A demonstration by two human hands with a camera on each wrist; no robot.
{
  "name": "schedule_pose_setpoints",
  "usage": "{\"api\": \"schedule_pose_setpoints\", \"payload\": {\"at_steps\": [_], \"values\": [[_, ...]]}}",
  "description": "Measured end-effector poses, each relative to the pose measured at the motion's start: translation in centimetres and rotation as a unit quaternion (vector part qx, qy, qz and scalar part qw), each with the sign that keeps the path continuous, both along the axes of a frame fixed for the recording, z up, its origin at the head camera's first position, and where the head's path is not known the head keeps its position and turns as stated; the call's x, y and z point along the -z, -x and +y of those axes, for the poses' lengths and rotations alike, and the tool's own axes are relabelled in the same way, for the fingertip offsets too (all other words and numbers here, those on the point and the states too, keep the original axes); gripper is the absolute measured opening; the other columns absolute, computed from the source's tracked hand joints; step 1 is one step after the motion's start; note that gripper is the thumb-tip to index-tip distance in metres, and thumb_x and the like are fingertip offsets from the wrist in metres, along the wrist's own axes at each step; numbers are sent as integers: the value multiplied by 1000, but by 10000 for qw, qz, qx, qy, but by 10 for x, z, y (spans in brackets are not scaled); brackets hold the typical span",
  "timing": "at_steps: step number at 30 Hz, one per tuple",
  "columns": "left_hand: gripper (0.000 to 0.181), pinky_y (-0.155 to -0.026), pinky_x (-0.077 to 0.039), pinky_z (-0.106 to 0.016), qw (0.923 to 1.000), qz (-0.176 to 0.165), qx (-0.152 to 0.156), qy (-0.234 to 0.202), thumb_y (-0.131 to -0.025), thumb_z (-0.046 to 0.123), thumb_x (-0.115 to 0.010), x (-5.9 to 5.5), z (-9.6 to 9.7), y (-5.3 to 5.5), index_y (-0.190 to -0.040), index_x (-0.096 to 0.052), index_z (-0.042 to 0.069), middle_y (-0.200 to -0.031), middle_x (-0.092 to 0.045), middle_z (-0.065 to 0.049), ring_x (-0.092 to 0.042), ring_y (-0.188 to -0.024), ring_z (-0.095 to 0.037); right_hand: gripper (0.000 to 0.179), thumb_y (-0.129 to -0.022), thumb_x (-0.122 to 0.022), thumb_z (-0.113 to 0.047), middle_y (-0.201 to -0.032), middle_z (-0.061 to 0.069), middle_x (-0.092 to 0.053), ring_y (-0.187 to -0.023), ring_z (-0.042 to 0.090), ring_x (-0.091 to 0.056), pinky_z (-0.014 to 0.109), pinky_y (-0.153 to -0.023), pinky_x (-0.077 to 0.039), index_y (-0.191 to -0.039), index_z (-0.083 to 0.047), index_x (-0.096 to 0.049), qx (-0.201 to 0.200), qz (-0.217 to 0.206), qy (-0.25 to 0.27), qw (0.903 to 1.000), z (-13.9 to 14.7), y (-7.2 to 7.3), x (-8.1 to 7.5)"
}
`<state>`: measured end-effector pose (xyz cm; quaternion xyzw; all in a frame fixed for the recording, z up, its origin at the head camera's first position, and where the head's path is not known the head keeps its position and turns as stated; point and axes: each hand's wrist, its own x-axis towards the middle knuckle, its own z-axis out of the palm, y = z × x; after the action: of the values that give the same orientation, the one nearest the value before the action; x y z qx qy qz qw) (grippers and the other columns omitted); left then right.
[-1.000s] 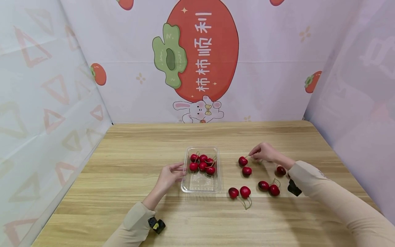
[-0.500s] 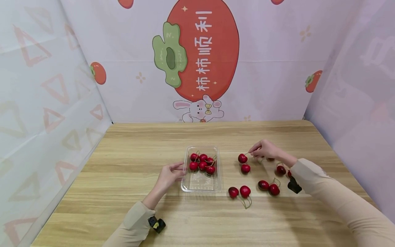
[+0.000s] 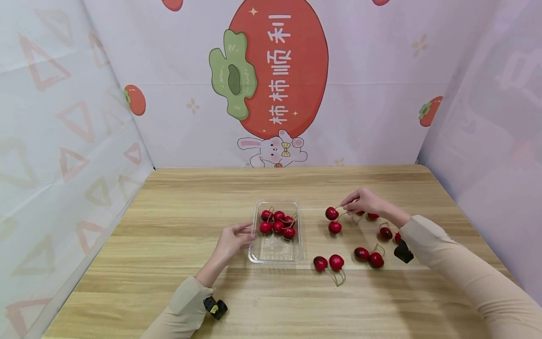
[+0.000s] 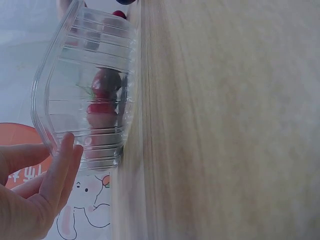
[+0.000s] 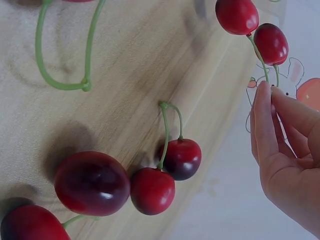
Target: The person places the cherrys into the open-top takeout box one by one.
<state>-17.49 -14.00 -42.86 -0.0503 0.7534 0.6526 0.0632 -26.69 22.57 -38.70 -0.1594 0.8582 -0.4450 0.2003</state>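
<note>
My right hand [image 3: 365,201] pinches the green stems of a pair of red cherries [image 5: 237,16] between thumb and fingertips. The pair hangs from its stems to the left of the hand, right of a clear plastic box [image 3: 275,254]. My left hand [image 3: 232,241] rests its fingers on the box's left side. In the left wrist view those fingers [image 4: 64,155] are nearly straight against the clear wall. Several cherries [image 3: 277,227] lie together in the far half of the box.
Several more stemmed cherry pairs lie on the wooden table [image 3: 178,245]: one pair [image 3: 328,264] right of the box's near corner, another [image 3: 369,257] further right, and others [image 3: 385,233] under and behind the right forearm. Printed cloth walls stand at the back and both sides.
My right hand has risen and shifted slightly back, drawing the pinched cherry pair up and away with it. Cherries behind the hand show more now. The left hand and box have stayed put.
</note>
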Motion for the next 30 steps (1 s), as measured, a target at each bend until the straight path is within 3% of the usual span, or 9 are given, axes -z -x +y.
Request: {"api": "schedule_pose_setpoints", "payload": {"at_steps": [21, 30], "values": [[40, -67, -57, -35, 10000, 54, -19, 32, -76, -9, -60, 0, 0, 0, -115, -51, -11, -100, -59, -27, -63, -82, -33, 27, -86, -53, -2, -104, 30, -58, -82, 30, -64, 46, -81, -50, -106, 17, -55, 192, -263, 149, 9994, -10, -5, -14], [40, -66, -57, -34, 9999, 27, -134, -50, -75, -10, -60, 0, 1, 0, -114, -53, -10, -98, -61, -26, -63, -80, -31, 30, -86, -55, -5, -105, 28, -58, -81, 23, -65, 36, -79, -54, -109, 14, -55, 256, -453, 184, 9985, -20, -11, -23]]}}
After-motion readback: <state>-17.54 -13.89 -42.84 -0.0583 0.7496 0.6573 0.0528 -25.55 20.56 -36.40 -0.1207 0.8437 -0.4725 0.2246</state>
